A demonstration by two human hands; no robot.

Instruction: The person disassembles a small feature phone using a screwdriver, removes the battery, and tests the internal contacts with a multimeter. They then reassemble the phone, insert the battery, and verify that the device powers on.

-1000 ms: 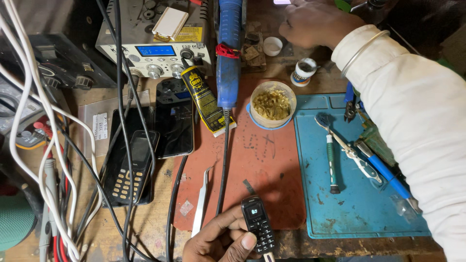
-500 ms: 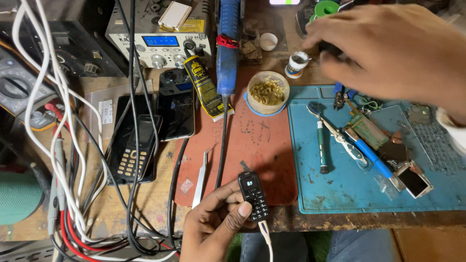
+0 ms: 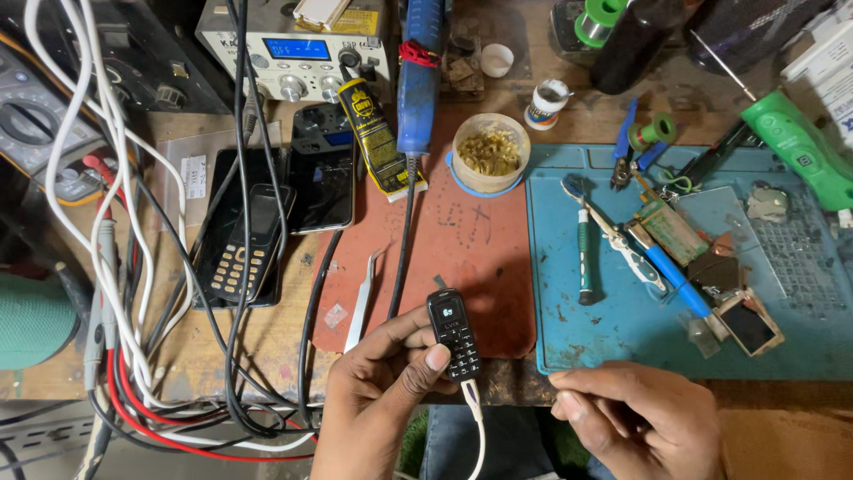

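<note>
My left hand (image 3: 386, 396) holds a tiny black keypad phone (image 3: 453, 334) over the front edge of the red work mat (image 3: 444, 240), thumb on its keys. A white cable (image 3: 477, 427) hangs from the phone's bottom end. My right hand (image 3: 635, 418) is low at the bench front, below the blue mat (image 3: 622, 329), fingers curled together; nothing is visible in it. Metal tweezers (image 3: 362, 300) lie just left of the small phone.
A black bar phone (image 3: 249, 242) and a dark smartphone (image 3: 320, 169) lie at left among tangled white, black and red cables (image 3: 115, 293). A blue soldering iron (image 3: 418, 80), glue tube (image 3: 378, 133) and brass wool cup (image 3: 489, 153) sit behind. Screwdrivers (image 3: 675, 276) and parts cover the blue mat.
My right hand has come back from the far right of the bench down to the front edge near my left hand. The small phone stays in my left hand.
</note>
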